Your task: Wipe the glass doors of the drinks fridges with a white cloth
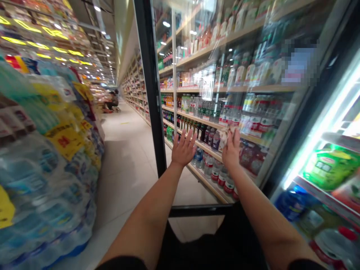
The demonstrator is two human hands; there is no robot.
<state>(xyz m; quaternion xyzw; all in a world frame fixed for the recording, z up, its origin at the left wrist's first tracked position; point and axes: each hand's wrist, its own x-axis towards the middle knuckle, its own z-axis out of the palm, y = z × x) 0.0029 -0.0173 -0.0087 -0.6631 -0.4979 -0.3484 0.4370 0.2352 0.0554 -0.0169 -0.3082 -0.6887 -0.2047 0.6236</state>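
An open glass fridge door point(219, 97) with a black frame stands in front of me, and bottles on shelves show through it. My left hand point(183, 148) lies flat against the glass with its fingers spread, holding nothing. My right hand point(232, 147) presses a crumpled whitish cloth point(225, 135) against the glass just to the right of the left hand.
The lit fridge interior point(329, 168) on the right holds green and blue bottles. Stacked packs of bottled water point(42, 176) with yellow price tags line the left. A tiled aisle point(126, 157) runs ahead, and a person crouches far down it point(111, 101).
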